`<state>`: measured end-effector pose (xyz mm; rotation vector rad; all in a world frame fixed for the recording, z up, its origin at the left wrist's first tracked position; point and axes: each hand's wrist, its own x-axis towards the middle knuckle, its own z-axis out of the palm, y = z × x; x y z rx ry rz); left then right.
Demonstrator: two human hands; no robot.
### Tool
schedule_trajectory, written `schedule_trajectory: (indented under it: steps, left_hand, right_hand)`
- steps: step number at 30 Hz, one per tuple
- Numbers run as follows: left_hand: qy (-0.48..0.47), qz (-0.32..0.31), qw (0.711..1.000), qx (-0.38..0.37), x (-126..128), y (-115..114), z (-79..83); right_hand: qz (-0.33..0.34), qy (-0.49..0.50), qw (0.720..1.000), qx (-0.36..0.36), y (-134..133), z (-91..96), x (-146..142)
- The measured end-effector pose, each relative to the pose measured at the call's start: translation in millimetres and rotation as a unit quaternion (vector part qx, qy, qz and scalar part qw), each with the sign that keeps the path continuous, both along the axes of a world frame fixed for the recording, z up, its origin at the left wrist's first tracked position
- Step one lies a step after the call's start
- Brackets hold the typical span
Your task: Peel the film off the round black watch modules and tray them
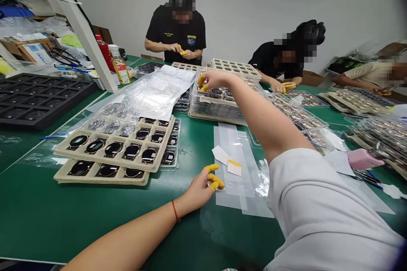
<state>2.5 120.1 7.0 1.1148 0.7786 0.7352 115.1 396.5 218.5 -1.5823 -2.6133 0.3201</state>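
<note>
My left hand (200, 188), with yellow finger cots and a red cord at the wrist, rests low over the green table. Its thumb and middle finger close on a small shiny piece, mostly hidden by the fingers. My right hand (214, 79), also in yellow finger cots, reaches across to a stack of clear trays (216, 111). Its fingers curl down, apart, over the top tray's left side, where round dark parts sit. Beside my left hand lie a white paper piece with a yellow strip (234, 168) and translucent film strips (230, 199).
Beige trays (112, 159) of round black-faced parts stand at left, partly under clear plastic bags (155, 93). A black foam tray (41, 99), a bottle (120, 65) and a white post (82, 29) lie beyond. Co-workers sit opposite. A pink object (365, 159) is right.
</note>
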Motion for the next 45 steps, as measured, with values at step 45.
schedule_trajectory:
  steps: [45]
  left_hand:
    - [0.130, -0.059, 0.980, 0.139, 2.9, -11.1, 5.2]
  right_hand:
    - [0.053, 0.260, 0.951, 0.159, -291.4, -178.9, 102.0]
